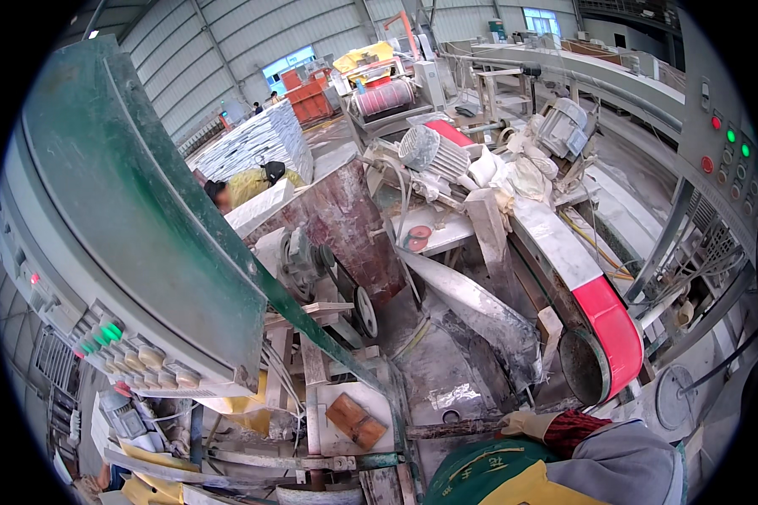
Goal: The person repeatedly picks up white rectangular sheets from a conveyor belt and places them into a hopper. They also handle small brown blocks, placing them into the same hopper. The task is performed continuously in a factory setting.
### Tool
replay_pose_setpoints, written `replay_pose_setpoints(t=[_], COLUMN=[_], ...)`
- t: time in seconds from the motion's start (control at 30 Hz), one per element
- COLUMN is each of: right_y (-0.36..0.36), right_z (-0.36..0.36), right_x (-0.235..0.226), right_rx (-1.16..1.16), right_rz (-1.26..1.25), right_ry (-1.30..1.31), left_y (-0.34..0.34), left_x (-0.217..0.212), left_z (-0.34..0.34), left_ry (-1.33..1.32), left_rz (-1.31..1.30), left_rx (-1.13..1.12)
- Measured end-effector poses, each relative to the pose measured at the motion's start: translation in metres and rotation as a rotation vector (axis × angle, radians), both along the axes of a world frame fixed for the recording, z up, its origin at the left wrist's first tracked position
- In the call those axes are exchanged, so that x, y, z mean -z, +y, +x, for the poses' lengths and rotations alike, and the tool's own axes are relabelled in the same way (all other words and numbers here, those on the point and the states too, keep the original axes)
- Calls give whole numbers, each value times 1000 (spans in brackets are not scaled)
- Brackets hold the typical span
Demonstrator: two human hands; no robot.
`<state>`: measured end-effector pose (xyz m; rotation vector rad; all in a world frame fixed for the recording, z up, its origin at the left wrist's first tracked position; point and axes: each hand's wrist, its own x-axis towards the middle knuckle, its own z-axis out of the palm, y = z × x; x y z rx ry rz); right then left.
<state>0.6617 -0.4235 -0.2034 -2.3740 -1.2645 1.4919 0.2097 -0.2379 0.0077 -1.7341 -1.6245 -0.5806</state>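
Note:
At the lower right my right hand (526, 424) shows small and partly hidden, in what looks like a tan glove with a dark red knit cuff below a grey sleeve (627, 459). It lies in front of my green and yellow apron (488, 471). Close to its fingers is the end of a dark, worn bar (451, 430); whether the hand touches or grips it cannot be made out. My left hand is out of the picture. Just beyond the right hand stands a belt machine with a red and white guard (608, 332).
A large green and grey control cabinet (147, 227) with lit buttons fills the left. Another control panel (724, 143) stands at the right. Ahead are dusty motors (434, 153), a pulley wheel (365, 311) and a brown block (356, 421). Another person (248, 187) is beside a white stack (257, 145).

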Motion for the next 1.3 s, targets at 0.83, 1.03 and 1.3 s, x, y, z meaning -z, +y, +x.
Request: replay_pose_setpoints(t=[0.83,1.03,1.3], right_y=[-1,-3,-3], right_z=[3,1,0], right_x=[-5,-6,0], right_rx=[20,44,36], right_rz=[6,29,-14], right_ry=[49,45,25], left_y=[-11,-17,-21], left_x=[25,28,26], left_z=[-1,4,15], left_ry=[157,72,-25], left_rz=[-31,-75,-112], left_rx=[-4,-23,-57])
